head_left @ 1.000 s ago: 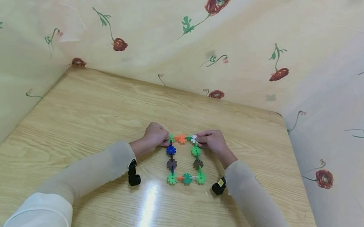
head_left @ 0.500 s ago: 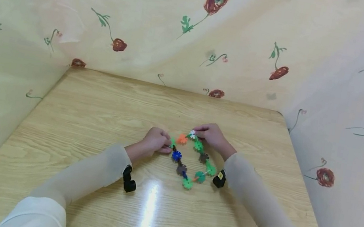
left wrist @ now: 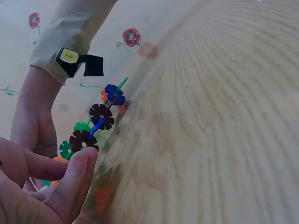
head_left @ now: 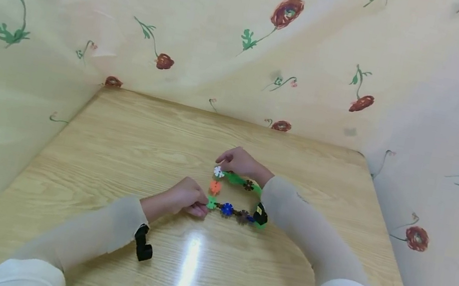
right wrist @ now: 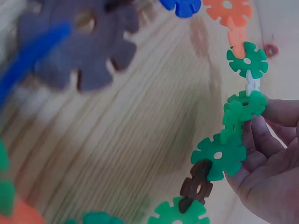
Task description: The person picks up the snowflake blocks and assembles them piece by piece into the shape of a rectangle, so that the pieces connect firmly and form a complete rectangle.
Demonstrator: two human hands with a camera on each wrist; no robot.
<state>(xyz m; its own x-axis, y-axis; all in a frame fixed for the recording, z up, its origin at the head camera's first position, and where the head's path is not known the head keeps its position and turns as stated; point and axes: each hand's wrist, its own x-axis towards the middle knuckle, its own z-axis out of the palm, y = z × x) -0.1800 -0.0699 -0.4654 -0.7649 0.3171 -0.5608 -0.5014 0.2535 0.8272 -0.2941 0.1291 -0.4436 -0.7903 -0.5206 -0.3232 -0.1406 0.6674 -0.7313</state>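
A ring of snap-together plastic flower discs [head_left: 227,209] in green, orange, blue, brown and white lies on the wooden table [head_left: 120,145]. My left hand [head_left: 202,207] pinches the green disc [head_left: 211,203] at the ring's near left corner. My right hand [head_left: 222,163] grips the far corner by the white disc [head_left: 218,171]. In the right wrist view the right hand's fingers [right wrist: 268,140] curl round green discs [right wrist: 218,156]. The left wrist view shows my left fingertips [left wrist: 77,170] beside brown discs [left wrist: 102,116] and a blue disc [left wrist: 113,94].
Flower-print cloth [head_left: 273,44] walls the table on the left, back and right. A black strap-on camera sits on each wrist: left [head_left: 143,246], right [head_left: 260,214]. Bare wood lies all round the ring.
The ring has turned anticlockwise on the table. My left hand drew back toward me with its corner; my right hand moved left and farther away. The head view shifted slightly.
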